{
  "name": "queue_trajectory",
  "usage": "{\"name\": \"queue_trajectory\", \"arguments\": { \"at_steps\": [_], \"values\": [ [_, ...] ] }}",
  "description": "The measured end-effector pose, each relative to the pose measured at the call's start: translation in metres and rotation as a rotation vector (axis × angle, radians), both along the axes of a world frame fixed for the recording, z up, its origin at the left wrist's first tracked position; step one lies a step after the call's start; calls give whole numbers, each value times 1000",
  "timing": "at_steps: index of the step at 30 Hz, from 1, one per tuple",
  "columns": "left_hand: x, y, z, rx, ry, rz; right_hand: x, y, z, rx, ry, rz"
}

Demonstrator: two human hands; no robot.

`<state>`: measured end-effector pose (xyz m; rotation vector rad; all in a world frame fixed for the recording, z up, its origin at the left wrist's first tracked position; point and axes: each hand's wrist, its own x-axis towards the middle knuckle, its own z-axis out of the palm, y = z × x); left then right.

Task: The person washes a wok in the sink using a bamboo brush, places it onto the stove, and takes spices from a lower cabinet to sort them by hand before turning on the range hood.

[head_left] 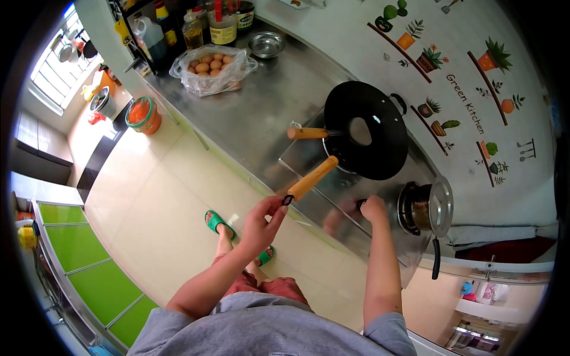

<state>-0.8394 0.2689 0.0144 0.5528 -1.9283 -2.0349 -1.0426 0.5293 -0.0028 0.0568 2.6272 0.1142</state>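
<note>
Presently, left grip [263,222] pinches the wok handle [313,179], right grip [374,210] clasps the stove knob [361,203]; steady the wok [380,148], turn slowly.

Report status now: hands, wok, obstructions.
Left hand pinching end ring of wok handle. Right hand at dark stove knob, grip hidden. Wok on stove; wooden-handled utensil inside, its handle over the rim.

Left to right along tabletop [285,86]: bag [211,87] with eggs [209,63] inside, wok [383,155] with utensil [307,133] in it, pot [421,206]; bowl [266,45] behind bag.
</note>
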Motion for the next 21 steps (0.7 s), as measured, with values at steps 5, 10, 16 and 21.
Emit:
{"name": "queue_trajectory", "arguments": {
  "at_steps": [5, 10, 16, 21],
  "values": [
    [5, 4, -6, 24, 0, 9, 1, -1, -4, 22, 31, 7],
    [10, 5, -2, 63, -4, 8, -2, 13, -13, -5, 127, 128],
    [10, 2, -1, 68, -12, 7, -11, 25, -3, -111, 47, -12],
    [7, 1, 0, 89, -6, -2, -14, 16, 0, -105, -35, -121]
  ]
}}
